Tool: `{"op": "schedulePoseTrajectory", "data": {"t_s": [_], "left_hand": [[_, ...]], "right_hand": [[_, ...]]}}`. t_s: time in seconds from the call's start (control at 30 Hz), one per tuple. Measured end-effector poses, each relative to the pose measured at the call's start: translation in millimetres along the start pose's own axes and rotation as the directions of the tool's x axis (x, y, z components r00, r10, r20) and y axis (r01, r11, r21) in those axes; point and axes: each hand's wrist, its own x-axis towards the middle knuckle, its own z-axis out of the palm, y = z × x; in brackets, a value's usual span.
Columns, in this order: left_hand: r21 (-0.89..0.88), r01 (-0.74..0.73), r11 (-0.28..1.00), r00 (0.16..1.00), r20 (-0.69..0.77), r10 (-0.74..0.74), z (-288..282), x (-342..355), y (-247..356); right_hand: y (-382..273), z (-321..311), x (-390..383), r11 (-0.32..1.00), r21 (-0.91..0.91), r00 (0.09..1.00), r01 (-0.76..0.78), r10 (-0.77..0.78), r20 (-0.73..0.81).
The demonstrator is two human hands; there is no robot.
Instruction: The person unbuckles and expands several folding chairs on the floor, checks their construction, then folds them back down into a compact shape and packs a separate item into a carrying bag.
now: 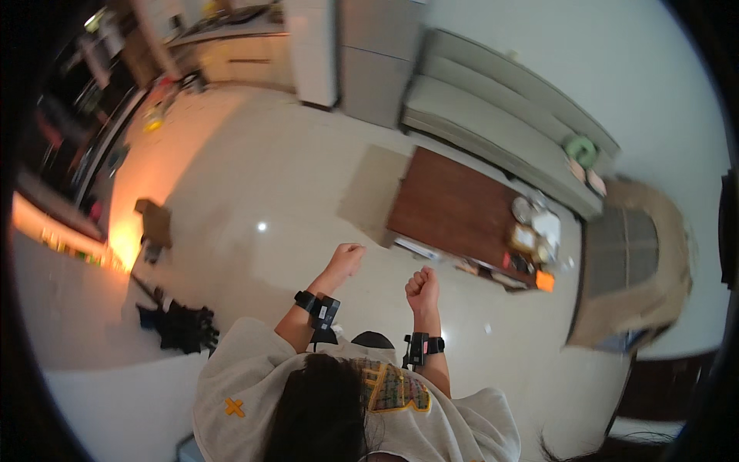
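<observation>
Both my forearms reach forward over the tiled floor, and the two fists are held apart in the air. My left hand (346,262) is closed, with nothing showing in it. Closed too is my right hand (423,289), its fingers curled in and no object visible. A black strap with a small box-like device (320,308) sits on the left forearm. Another strapped device (417,349) is on the right one. The brown wooden coffee table (454,202) is the nearest furniture, ahead and to the right; neither hand appears to touch it.
A long grey sofa (493,112) stands against the far wall, near a grey fridge (377,73). Dishes and containers (539,231) crowd the table's right end. A beige tent-like thing (627,262) stands farther right. At left are a cardboard box (155,222) and a black bundle (181,327).
</observation>
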Motion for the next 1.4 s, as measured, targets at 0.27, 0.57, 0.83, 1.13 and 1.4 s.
{"op": "schedulePoseTrajectory", "data": {"t_s": [0.27, 0.57, 0.83, 1.13, 1.4], "left_hand": [[-0.115, -0.148, 0.982, 0.906, -0.414, 0.088, -366.6, -102.6, 31.7], [-0.272, -0.349, 0.897, 0.711, -0.7, 0.064, -645.8, -137.9, 99.9], [-0.413, -0.412, 0.812, 0.756, -0.653, 0.052, -830.5, 35.3, 184.5], [-0.38, -0.519, 0.766, 0.672, -0.735, 0.09, -1093.3, 211.1, 378.7], [-0.411, -0.529, 0.742, 0.558, -0.828, -0.061, -1398.0, 269.2, 458.1]], "right_hand": [[313.6, 220.3, 64.6, 0.923, -0.214, 0.916, -0.319, 0.358, 0.179], [539.4, 438.2, 138.7, 0.756, -0.439, 0.766, -0.485, 0.61, 0.204], [638.5, 612.2, 349.3, 0.681, -0.537, 0.782, -0.498, 0.62, 0.06], [767.4, 920.2, 571.1, 0.597, -0.625, 0.703, -0.504, 0.703, 0.106], [1022.4, 1133.7, 698.1, 0.447, -0.679, 0.598, -0.583, 0.801, 0.014]]}}
